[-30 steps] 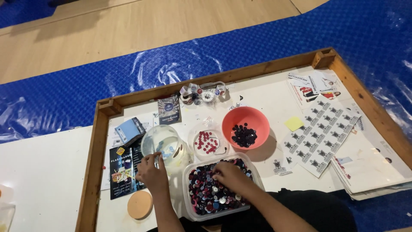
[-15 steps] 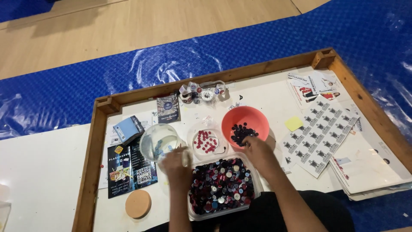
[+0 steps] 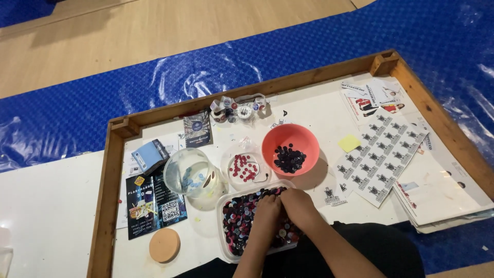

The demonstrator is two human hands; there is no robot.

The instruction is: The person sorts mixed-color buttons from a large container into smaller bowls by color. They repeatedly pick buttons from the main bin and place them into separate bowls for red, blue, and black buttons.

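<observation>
Many mixed dark, red, white buttons heaped in clear tray at near table edge. Left hand, right hand now both buried in buttons; finger closure indiscernible. Earlier right hand at red bowl.

Light fell evenly and fairly bright from overhead. Glare streaked the blue plastic sheet far beyond the hands. Soft shadows lay just right of the pink bowl. The hands were slightly blurred; the frame corners bent mildly.
</observation>
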